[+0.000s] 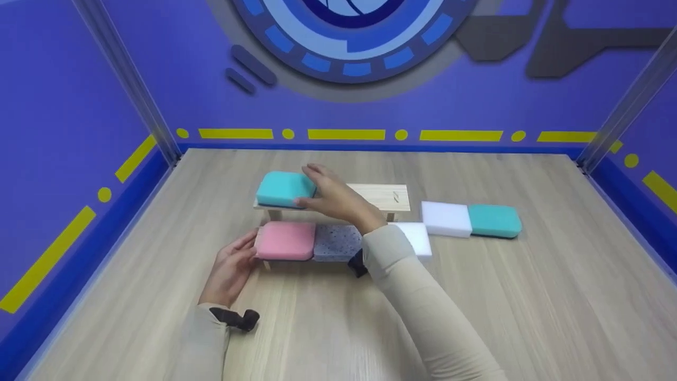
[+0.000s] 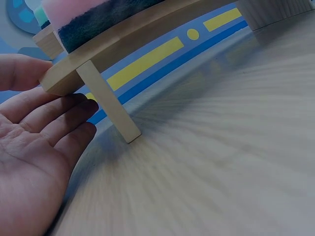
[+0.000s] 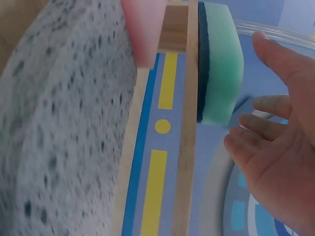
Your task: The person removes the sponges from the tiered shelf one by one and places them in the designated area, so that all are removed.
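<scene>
Across a pale wooden table [image 1: 555, 307], at a rear shelf [image 1: 375, 197] and a front shelf [image 2: 123, 44]: likely best to brace with the left hand [image 1: 231, 271], pinching the front shelf's end between thumb and fingers, and to apply only light, level nudges with the right hand [image 1: 341, 198], spread, thumb parted from fingers. Positioned just right of a turquoise sponge [image 1: 284, 185], lying dark side down on the rear shelf's left end; impossible to confirm contact.

This looks like a purpose-built booth: printed blue panels [image 1: 359, 117] wall the wood-grain desk [image 1: 555, 296] behind and on both sides, and metal posts [image 1: 127, 79] stand at the desk's far corners.
</scene>
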A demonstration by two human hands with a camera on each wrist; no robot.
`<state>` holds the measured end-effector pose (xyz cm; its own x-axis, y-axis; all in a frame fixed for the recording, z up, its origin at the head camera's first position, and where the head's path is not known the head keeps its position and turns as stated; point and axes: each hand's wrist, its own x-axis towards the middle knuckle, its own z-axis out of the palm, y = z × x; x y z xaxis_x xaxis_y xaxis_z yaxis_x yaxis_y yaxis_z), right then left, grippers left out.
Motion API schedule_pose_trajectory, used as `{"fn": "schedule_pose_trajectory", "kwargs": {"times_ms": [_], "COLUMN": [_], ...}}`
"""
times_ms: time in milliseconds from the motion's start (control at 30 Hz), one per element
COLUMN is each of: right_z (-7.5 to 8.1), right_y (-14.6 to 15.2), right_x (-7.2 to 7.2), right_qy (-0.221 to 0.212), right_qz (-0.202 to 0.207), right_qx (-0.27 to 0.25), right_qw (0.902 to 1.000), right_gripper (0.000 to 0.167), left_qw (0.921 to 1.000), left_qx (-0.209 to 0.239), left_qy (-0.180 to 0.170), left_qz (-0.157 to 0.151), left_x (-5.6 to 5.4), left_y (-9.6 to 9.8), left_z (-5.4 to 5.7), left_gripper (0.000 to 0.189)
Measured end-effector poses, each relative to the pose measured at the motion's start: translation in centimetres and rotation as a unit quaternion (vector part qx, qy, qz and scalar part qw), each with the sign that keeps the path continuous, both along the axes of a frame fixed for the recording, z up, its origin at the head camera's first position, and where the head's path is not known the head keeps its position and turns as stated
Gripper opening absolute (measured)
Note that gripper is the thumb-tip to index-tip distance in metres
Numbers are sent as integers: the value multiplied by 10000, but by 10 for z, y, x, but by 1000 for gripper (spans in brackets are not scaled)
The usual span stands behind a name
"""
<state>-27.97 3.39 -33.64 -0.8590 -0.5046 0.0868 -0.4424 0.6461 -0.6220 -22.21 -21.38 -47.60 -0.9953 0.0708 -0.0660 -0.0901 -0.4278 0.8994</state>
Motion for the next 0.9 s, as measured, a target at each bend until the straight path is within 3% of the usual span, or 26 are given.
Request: {"fn": "schedule_pose_trajectory", "kwargs": {"times_ms": [433, 900], "right_z": [-8, -17], "right_y": [-13, -21], "right_x": [0, 1], "right_qy": [-129, 176], "right_qz": [-314, -595], "right_qx": [-47, -117], "right_qw": [9994, 9980], "right_gripper": [83, 75], "left_qw": [10000, 10000], "left_qx": [-27, 75], "left_qy": [41, -11], "left_qz": [-25, -4], "left_x": [-1, -1], "left_y": [0, 0], "left_z": [1, -1], "left_gripper": [56, 55]}}
